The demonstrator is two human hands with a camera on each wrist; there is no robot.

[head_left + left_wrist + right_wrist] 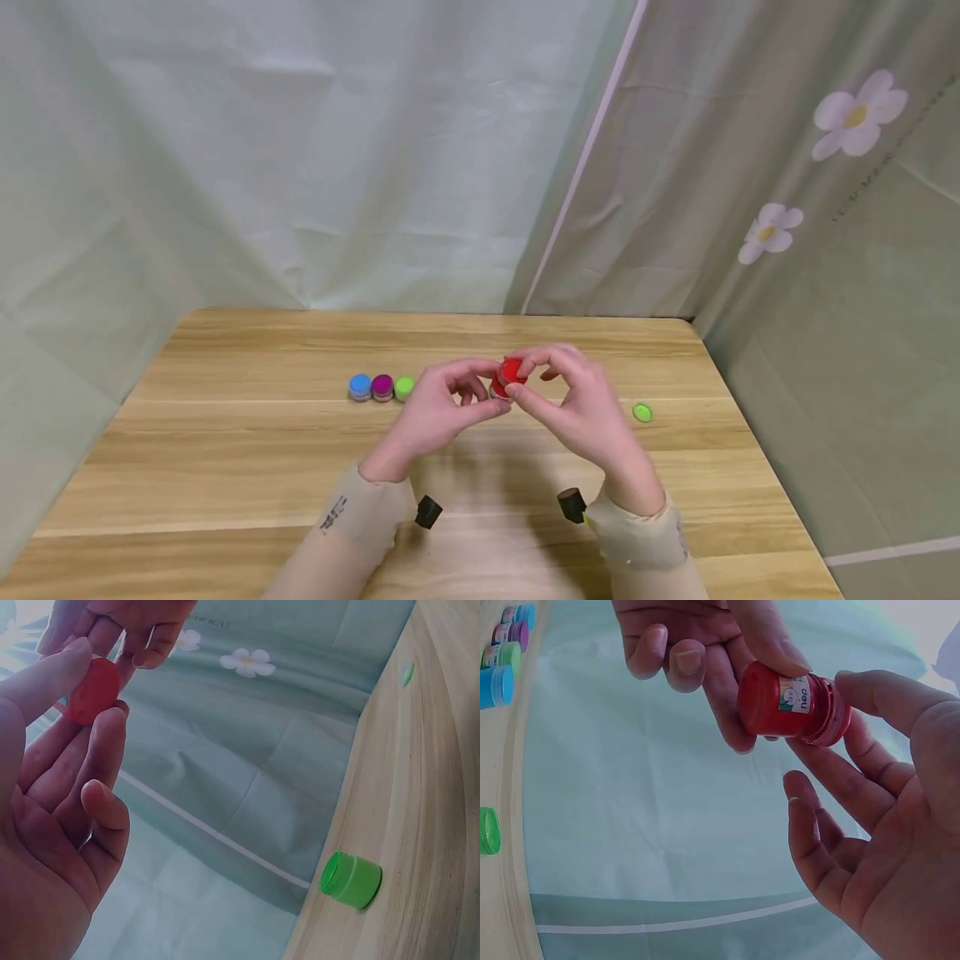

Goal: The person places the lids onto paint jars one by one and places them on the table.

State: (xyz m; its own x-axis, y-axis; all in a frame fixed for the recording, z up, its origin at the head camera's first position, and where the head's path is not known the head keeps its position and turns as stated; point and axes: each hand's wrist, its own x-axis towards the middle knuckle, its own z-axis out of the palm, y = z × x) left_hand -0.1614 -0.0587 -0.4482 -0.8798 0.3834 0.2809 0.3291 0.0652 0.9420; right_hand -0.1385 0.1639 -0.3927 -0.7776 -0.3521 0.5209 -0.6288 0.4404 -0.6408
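Observation:
Above the table both hands meet at a small red paint jar [776, 701] with a white label. My left hand [438, 407] holds the jar's body between thumb and fingers. Its red lid [512, 372] is pinched by the thumb and fingers of my right hand [576, 408]. The lid sits tilted at the jar's mouth in the right wrist view; whether it is fully free I cannot tell. In the left wrist view the jar's round red base [95, 691] faces the camera. An uncapped green jar [352, 881] stands on the table below, hidden by the hands in the head view.
On the wooden table [247, 450], left of the hands, a blue-lidded jar [361, 387], a purple-lidded jar [382, 387] and a light green-lidded jar [404, 387] stand in a row. Another blue jar [495, 687] continues it. A loose green lid [642, 412] lies at right.

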